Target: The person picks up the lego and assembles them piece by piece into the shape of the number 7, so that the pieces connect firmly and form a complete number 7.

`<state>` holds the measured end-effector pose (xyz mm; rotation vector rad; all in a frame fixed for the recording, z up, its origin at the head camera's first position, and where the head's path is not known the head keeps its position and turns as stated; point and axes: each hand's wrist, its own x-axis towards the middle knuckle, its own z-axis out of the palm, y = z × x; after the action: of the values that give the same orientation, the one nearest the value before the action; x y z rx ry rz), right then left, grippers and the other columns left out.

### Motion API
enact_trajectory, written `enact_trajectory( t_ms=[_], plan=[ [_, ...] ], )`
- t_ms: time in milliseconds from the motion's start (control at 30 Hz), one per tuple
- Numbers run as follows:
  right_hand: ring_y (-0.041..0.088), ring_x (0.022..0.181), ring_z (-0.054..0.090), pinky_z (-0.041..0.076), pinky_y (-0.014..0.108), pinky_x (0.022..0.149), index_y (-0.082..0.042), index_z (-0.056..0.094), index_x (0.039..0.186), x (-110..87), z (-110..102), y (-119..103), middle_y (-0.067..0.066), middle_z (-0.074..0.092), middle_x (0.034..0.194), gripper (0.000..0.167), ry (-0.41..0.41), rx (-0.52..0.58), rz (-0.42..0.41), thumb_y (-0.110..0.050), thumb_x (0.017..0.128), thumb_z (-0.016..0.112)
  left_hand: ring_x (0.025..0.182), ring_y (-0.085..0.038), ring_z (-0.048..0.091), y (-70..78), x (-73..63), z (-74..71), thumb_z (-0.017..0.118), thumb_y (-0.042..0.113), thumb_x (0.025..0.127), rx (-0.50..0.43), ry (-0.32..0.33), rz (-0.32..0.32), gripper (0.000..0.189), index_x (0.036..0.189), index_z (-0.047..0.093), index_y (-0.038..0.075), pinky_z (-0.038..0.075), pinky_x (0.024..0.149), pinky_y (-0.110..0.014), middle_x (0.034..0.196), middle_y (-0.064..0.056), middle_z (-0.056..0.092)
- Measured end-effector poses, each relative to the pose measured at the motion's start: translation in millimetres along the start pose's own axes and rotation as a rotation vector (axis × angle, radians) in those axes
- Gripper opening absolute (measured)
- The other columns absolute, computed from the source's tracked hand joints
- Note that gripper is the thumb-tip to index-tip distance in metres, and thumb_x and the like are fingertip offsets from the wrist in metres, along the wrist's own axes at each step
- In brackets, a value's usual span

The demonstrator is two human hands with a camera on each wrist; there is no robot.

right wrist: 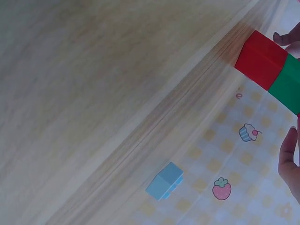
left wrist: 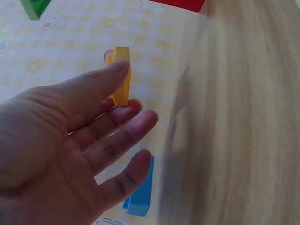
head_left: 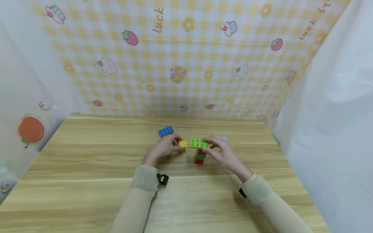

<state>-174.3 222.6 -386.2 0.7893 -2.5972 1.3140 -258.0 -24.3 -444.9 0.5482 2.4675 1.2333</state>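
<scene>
My left hand [head_left: 163,148] pinches a small yellow toy brick [head_left: 182,144] between thumb and fingers, raised off the table in the left wrist view. Just to its right, a long light green brick [head_left: 196,143] lies flat across the top of an upright stack of red and green bricks [head_left: 199,157]. The thumb and fingers of my right hand [head_left: 223,154] grip the right end of that light green brick. A small gap parts the yellow brick from the light green one. In the right wrist view the stack's red bottom brick [right wrist: 260,60] shows, while the top is out of frame.
A blue brick [head_left: 166,130] lies behind my left hand. Beyond my right hand sits a small light blue brick [right wrist: 164,181]. The wooden table [head_left: 87,155] ends at a patterned cloth backdrop [head_left: 186,48], with white cloth [head_left: 329,129] at the sides.
</scene>
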Motion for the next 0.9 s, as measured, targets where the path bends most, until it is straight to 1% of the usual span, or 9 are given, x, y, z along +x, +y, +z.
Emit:
enact_trajectory(
  t_ms=[67,233,400,533,667,833,900],
  plan=[
    [0.028,0.098,0.060,0.054,0.039,0.081,0.006,0.062,0.121,-0.4,0,0,0.015,0.062,0.112,0.034,-0.001,0.007,-0.001,0.003,0.088,0.069,0.091,-0.017,0.059,1.8,-2.5,0.0,0.076,0.017,0.088,0.001,0.005,0.017,0.033,0.117,0.063,0.008,0.050,0.073,-0.031,0.100,-0.001,0.064],
    [0.028,0.099,0.060,0.054,0.041,0.080,0.007,0.061,0.121,-3.5,0,2,0.016,0.062,0.111,0.035,-0.002,0.001,-0.005,0.003,0.087,0.069,0.094,-0.016,0.059,6.3,-8.1,0.0,0.075,0.017,0.088,0.021,0.023,0.075,0.033,0.118,0.064,0.008,0.049,0.080,-0.033,0.104,0.000,0.064],
    [0.027,0.098,0.060,0.054,0.043,0.079,0.007,0.062,0.120,-4.6,0,2,0.016,0.063,0.110,0.034,0.007,0.010,-0.010,0.004,0.087,0.069,0.096,-0.015,0.059,10.5,-13.5,-0.1,0.074,0.018,0.089,0.028,0.036,0.124,0.033,0.119,0.064,0.008,0.049,0.081,-0.033,0.107,0.000,0.063],
    [0.027,0.098,0.061,0.054,0.039,0.079,0.007,0.062,0.119,-3.4,0,1,0.016,0.063,0.110,0.033,0.011,0.012,-0.019,0.004,0.087,0.070,0.096,-0.015,0.058,13.3,-18.4,-0.7,0.074,0.018,0.089,0.020,0.045,0.141,0.033,0.119,0.064,0.010,0.048,0.081,-0.034,0.108,0.000,0.063],
    [0.028,0.098,0.061,0.054,0.037,0.079,0.007,0.062,0.119,-1.9,0,2,0.016,0.063,0.110,0.033,0.005,0.015,-0.027,0.004,0.087,0.070,0.096,-0.016,0.058,16.2,-23.3,-1.9,0.074,0.018,0.089,0.016,0.054,0.157,0.033,0.119,0.064,0.010,0.047,0.083,-0.035,0.108,0.001,0.062],
    [0.027,0.099,0.061,0.054,0.040,0.080,0.006,0.062,0.120,0.0,0,2,0.015,0.063,0.111,0.034,-0.004,0.022,-0.024,0.004,0.087,0.069,0.097,-0.018,0.058,21.1,-29.4,-4.8,0.074,0.017,0.089,0.009,0.065,0.182,0.033,0.118,0.064,0.009,0.047,0.083,-0.036,0.108,-0.001,0.062],
    [0.027,0.099,0.061,0.054,0.043,0.080,0.007,0.062,0.120,0.8,0,2,0.016,0.062,0.111,0.034,-0.007,0.028,-0.024,0.004,0.087,0.069,0.097,-0.018,0.058,22.6,-31.4,-6.2,0.074,0.017,0.089,0.005,0.069,0.192,0.032,0.118,0.064,0.009,0.048,0.082,-0.036,0.108,-0.001,0.062]
  ],
)
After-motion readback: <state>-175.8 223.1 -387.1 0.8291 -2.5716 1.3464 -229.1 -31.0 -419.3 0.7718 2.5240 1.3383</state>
